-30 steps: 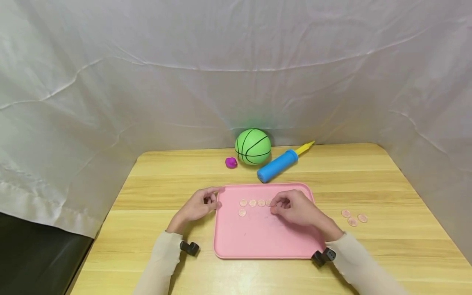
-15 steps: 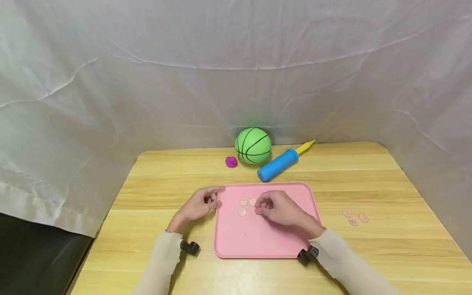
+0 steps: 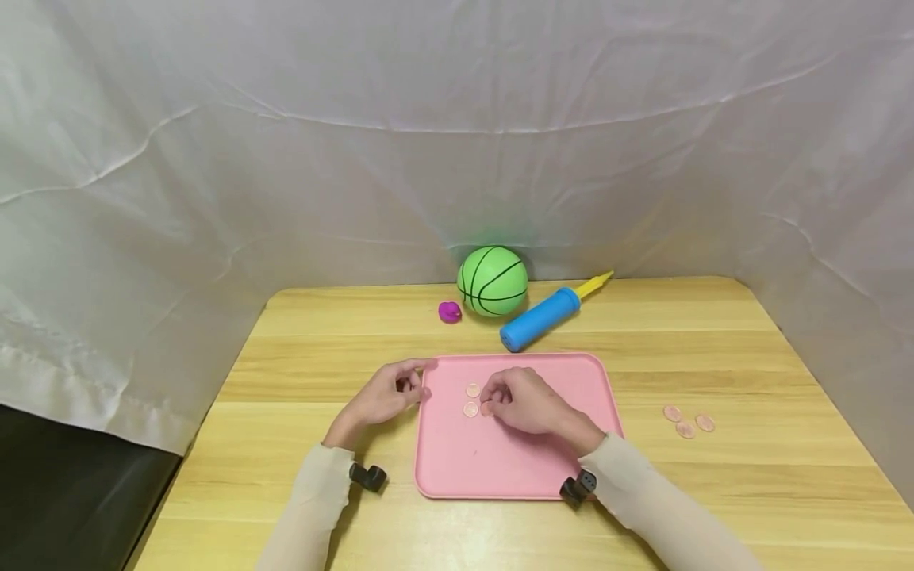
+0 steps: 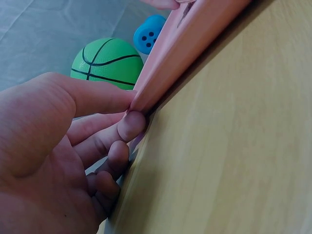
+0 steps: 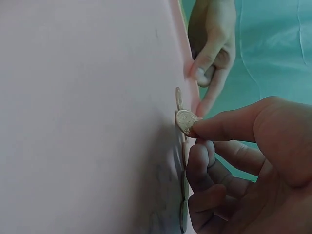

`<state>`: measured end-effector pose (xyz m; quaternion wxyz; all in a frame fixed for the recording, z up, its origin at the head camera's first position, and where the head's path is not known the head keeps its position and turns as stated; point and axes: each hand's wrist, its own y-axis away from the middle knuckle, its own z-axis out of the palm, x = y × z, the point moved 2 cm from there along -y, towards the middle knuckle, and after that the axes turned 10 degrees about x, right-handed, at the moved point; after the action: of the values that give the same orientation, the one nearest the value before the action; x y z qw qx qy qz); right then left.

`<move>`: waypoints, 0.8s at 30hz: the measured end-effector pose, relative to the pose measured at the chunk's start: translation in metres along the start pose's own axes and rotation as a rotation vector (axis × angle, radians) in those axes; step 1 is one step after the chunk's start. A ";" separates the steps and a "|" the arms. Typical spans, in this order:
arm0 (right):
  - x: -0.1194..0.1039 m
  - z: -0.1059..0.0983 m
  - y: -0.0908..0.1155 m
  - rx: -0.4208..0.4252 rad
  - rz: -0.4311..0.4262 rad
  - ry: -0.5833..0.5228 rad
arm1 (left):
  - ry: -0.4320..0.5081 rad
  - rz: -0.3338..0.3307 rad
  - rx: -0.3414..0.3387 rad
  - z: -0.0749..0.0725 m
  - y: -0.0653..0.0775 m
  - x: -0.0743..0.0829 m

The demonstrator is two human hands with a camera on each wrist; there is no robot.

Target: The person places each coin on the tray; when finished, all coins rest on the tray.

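Observation:
My right hand (image 3: 528,403) is over the pink tray (image 3: 485,468), pinching a coin (image 5: 186,121) between thumb and fingertips. The coin is tilted, right beside the coin (image 3: 470,410) at the left of the lower row. Above that one lies another coin (image 3: 473,390); my right hand hides the other coins of the upper row in the head view. In the right wrist view, several row coins (image 5: 184,217) show edge-on. My left hand (image 3: 382,396) grips the tray's left rim near its far corner, the thumb (image 4: 109,97) and fingertips at the edge.
Three more coins (image 3: 685,430) lie on the wooden table (image 3: 286,357) right of the tray. Behind the tray are a green ball (image 3: 493,281) with black lines, a small purple toy duck (image 3: 449,312) and a blue hand pump (image 3: 540,319) with a yellow nozzle. A grey curtain (image 3: 457,182) surrounds the table.
My right hand has moved left over the tray with the coin, from the right end of the upper row to beside the lower-left coin. My left hand has stayed at the rim.

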<state>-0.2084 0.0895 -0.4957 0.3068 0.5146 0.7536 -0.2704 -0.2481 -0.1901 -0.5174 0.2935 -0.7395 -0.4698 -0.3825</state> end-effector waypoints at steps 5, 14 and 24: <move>0.002 0.000 0.000 0.027 0.001 0.029 | 0.002 -0.002 -0.001 0.001 0.000 0.000; 0.005 -0.012 0.007 0.069 0.016 0.002 | 0.008 0.006 0.004 0.002 0.001 0.001; 0.002 -0.029 0.023 0.129 0.028 -0.021 | 0.023 0.017 0.008 0.001 0.001 0.002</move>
<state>-0.1923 0.1193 -0.4799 0.2845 0.5409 0.7242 -0.3193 -0.2464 -0.1890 -0.5158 0.3052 -0.7379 -0.4614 -0.3866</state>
